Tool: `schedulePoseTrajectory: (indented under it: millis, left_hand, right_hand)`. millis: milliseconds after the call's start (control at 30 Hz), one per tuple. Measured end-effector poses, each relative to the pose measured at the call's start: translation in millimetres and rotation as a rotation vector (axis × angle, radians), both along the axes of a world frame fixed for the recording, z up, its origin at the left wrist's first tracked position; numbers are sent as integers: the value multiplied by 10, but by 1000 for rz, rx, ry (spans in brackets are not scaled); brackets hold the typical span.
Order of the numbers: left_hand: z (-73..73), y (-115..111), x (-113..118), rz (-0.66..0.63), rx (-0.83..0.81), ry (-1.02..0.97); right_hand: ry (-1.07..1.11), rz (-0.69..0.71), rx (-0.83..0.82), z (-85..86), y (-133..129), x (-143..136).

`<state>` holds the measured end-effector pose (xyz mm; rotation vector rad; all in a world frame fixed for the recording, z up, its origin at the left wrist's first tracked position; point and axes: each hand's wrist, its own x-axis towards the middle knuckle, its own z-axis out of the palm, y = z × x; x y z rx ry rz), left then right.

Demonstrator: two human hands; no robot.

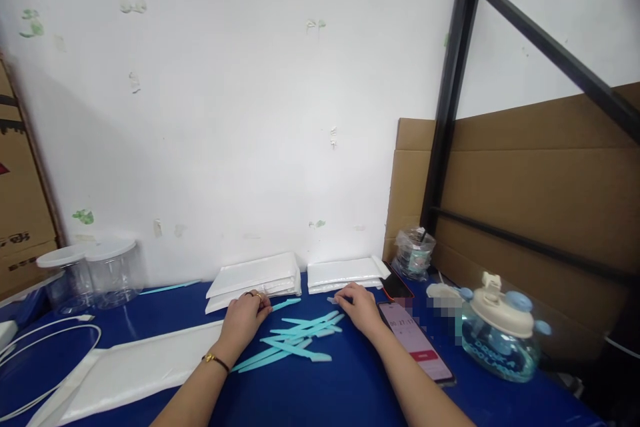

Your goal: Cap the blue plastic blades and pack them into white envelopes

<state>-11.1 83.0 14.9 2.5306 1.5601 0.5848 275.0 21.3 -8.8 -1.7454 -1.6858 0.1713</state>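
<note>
My left hand (244,317) pinches the handle end of a teal eyebrow razor (285,304), whose head points right. A small translucent piece (331,300), perhaps a blade cover, sits at the fingertips of my right hand (356,305), which is closed on it. Between and below the hands lies a loose, crisscrossed pile of teal eyebrow razors (300,333). Behind my left hand is a stack of white padded mailers (255,273); a second stack of mailers (345,271) lies behind my right hand. Left of my left wrist, a single larger white mailer (140,363) lies flat, partly hidden by the arm.
On the right are a phone (415,343) showing a timer, a darker phone (398,282), a wrapped cup (415,253) and a water bottle (500,333). Clear lidded jars (113,273) and a white cable (97,340) occupy the left. A black metal frame (450,80) rises at right.
</note>
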Motion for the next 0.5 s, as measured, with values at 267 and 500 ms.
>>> schedulePoseTrajectory:
  millis: [267, 500]
  left_hand:
    - [-5, -172, 197, -241, -116, -76]
    - [-22, -182, 248, -252, -122, -49]
  right_hand:
    - [-23, 155, -115, -5, -67, -57]
    - [0, 223, -100, 19, -62, -95]
